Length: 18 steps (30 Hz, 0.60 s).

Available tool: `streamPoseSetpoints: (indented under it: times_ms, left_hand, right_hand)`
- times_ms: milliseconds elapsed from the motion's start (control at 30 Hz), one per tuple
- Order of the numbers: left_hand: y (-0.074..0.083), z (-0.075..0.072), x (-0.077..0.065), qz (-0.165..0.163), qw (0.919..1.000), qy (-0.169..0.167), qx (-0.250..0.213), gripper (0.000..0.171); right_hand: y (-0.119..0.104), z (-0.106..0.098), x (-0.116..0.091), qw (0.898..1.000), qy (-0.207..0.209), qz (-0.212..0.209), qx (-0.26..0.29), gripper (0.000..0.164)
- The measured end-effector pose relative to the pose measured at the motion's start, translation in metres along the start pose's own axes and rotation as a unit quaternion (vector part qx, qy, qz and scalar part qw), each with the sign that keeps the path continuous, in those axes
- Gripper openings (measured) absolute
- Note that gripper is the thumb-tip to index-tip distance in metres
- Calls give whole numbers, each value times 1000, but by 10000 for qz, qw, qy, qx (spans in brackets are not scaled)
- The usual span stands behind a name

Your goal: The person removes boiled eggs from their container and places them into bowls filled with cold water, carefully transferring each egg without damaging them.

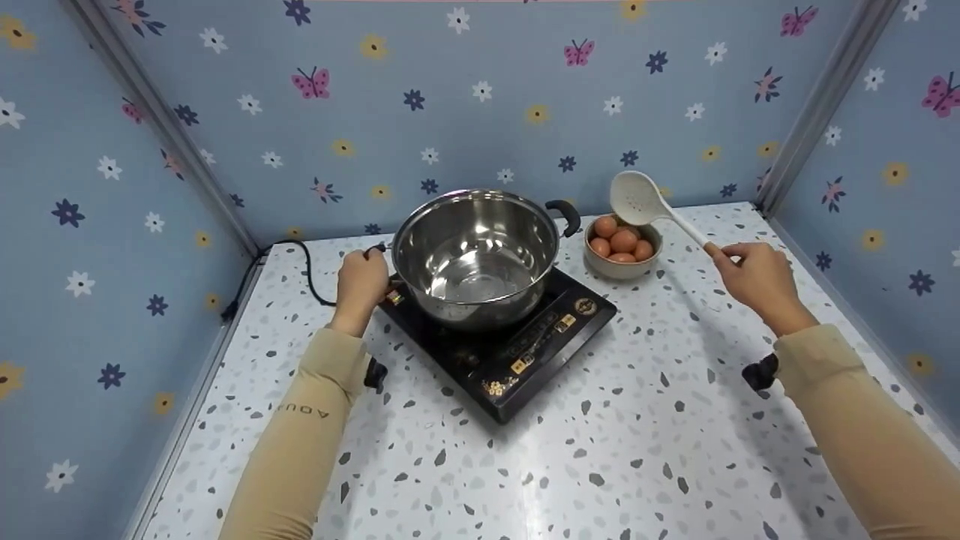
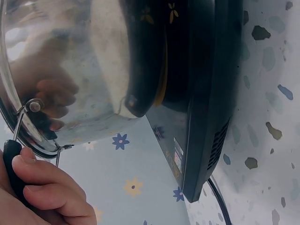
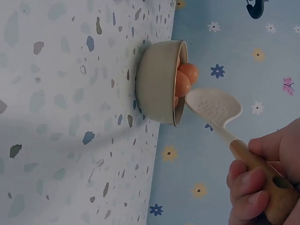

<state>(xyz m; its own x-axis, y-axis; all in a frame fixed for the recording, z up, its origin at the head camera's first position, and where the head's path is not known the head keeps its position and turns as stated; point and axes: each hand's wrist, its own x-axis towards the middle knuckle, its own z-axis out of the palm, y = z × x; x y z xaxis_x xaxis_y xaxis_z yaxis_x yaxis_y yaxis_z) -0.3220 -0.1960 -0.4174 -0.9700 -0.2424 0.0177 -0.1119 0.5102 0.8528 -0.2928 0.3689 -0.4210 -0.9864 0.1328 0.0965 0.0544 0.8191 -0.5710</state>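
A stainless steel pot stands on a black induction cooker, its inside bare and shiny. My left hand grips the pot's left handle; in the left wrist view the fingers curl round its black grip. Over to the right, my right hand holds a white slotted ladle by its wooden handle. The ladle's perforated head hangs by the rim of a beige bowl, above the brown eggs in it. Whether ladle and bowl touch I cannot tell.
A speckled white table carries everything. Blue flower-patterned panels close it in at the back and both sides. The pot's right handle points toward the bowl. A black power cord runs off to the left.
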Motion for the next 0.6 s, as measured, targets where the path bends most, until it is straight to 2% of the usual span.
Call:
streamPoseSetpoints:
  times_ms: [167, 267, 367, 467, 600]
  left_hand:
    - [0, 0, 0, 20, 9996, -66, -279, 34]
    - [0, -1, 0, -2, 9989, -124, -452, 32]
    - [0, -1, 0, -64, 9975, -155, -681, 31]
    - [0, -3, 1, -176, 9946, -217, -997, 30]
    - [1, -4, 2, -440, 9895, -303, -1342, 27]
  right_hand:
    - [6, 8, -4, 9981, 231, 227, 524, 52]
    - [10, 11, -6, 9928, 215, 525, 1056, 54]
    - [14, 15, -6, 9808, 133, 869, 1741, 55]
    - [17, 21, -6, 9647, 53, 1182, 2354, 55]
    - [23, 26, -6, 9452, -75, 1522, 2888, 50]
